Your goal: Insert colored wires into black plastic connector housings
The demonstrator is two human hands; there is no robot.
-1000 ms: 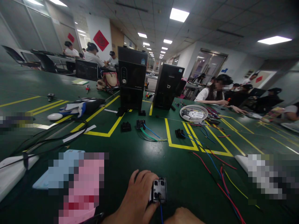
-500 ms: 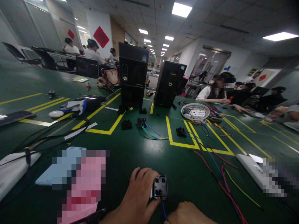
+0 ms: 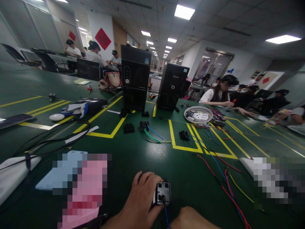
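On the green bench mat (image 3: 190,168), the left hand (image 3: 140,200) grips a black connector (image 3: 163,193) at its fingertips.

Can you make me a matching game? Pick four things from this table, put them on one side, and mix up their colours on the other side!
Things:
1. Wire coming out of the plug in the left hand
2. Round basket
3. Tall computer box
4. Tape lines

Colours:
A. Black
B. Yellow
C. Blue
D. White

Right pairs: 1-C, 2-D, 3-A, 4-B
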